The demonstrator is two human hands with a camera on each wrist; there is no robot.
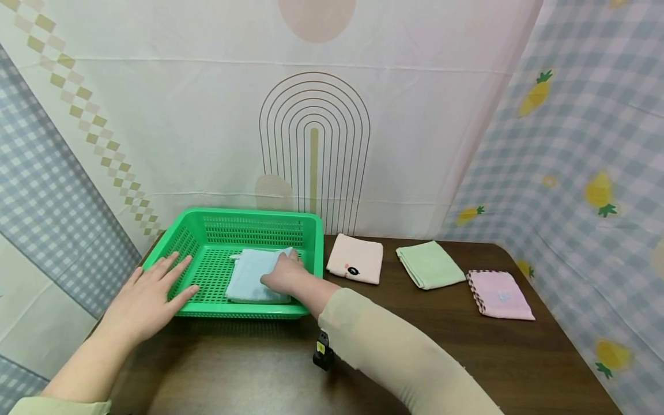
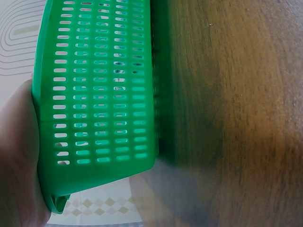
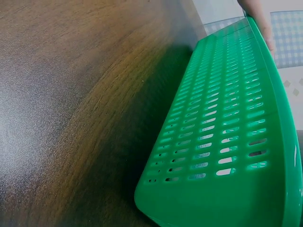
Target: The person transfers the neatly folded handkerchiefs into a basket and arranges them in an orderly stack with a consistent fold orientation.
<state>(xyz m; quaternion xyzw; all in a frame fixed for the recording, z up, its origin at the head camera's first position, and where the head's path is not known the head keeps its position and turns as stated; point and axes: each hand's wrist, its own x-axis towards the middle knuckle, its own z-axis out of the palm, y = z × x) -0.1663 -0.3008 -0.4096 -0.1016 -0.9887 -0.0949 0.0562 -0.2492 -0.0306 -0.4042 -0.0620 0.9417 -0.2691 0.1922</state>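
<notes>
In the head view a folded light blue towel (image 1: pixel 254 274) lies inside the green plastic basket (image 1: pixel 249 309), toward its right side. My right hand (image 1: pixel 290 275) reaches over the front rim and grips the towel at its right edge, thumb on top; the other fingers are mostly hidden. One towel corner stands up beside the knuckles. Spread and fairly straight, the fingers of my left hand (image 1: pixel 150 297) rest over the basket's front left corner. The left wrist view has that hand (image 2: pixel 19 156) against the rim, outside the slotted wall (image 2: pixel 99 94).
Right of the basket, on the dark wooden table (image 1: pixel 233 369), lie a cream folded towel (image 1: pixel 358 256) with a face design, a green one (image 1: pixel 430 265) and a pink one (image 1: pixel 500 295) with a checked edge. A patterned curtain (image 1: pixel 316 155) hangs close behind the basket.
</notes>
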